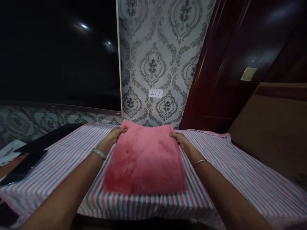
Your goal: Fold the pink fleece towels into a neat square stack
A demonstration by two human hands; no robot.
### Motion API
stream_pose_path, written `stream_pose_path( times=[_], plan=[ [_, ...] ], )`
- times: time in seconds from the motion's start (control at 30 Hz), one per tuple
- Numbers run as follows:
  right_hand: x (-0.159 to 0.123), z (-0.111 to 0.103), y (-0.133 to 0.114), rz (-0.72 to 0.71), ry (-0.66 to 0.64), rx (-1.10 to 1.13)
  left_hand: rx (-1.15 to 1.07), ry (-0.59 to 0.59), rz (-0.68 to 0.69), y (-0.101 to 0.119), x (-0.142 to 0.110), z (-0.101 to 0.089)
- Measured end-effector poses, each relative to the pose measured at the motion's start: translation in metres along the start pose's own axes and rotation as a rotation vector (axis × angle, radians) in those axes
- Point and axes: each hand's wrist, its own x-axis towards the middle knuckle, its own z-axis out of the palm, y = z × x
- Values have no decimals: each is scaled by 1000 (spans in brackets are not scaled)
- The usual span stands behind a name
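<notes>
A pink plush cloth (145,159), folded into a rough rectangle, lies flat on a table covered with a pink, grey and white striped cloth (240,172). My left hand (112,138) grips the folded cloth's far left corner, fingers curled over its edge. My right hand (182,140) holds the far right corner the same way. Both wrists wear a thin bangle. The near edge of the pink cloth lies close to the table's front edge.
A dark screen (59,54) hangs on the wall at the back left, beside patterned wallpaper bearing a small label "277" (155,93). A dark red wooden door (240,64) stands at the right, a brown board (273,127) below it. Dark flat objects (35,150) lie left of the table.
</notes>
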Motion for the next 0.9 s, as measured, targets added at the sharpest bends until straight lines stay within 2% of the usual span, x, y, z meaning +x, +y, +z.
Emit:
stream_pose_path(
  times=[0.07, 0.17, 0.23, 0.3, 0.37, 0.43, 0.53, 0.63, 0.8, 0.9],
  plan=[
    [4, -5, -30, -122, 37, 42, -17, 36, 126, 30, 8, 5],
    [8, -15, -72, -399, 69, 93, 74, 38, 430, 74, 9, 11],
    [6, -20, -86, -626, 97, 89, 207, 15, 606, 91, 3, 13],
    [-1, -25, -83, -785, 153, 42, 353, -26, 687, 93, -8, 12],
    [-14, -31, -63, -837, 222, -42, 507, -70, 730, 78, -20, 7],
    [-33, -37, -29, -847, 257, -146, 661, -66, 771, 52, -32, -1],
    [-64, -50, 28, -814, 224, -286, 837, -54, 815, 5, -53, -16],
    [-92, -63, 71, -788, 163, -373, 945, -128, 844, -32, -79, -29],
    [-123, -79, 110, -800, 103, -531, 1049, -174, 883, -76, -116, -45],
    [-139, -92, 124, -753, 15, -630, 1101, -242, 838, -100, -134, -57]
  ],
)
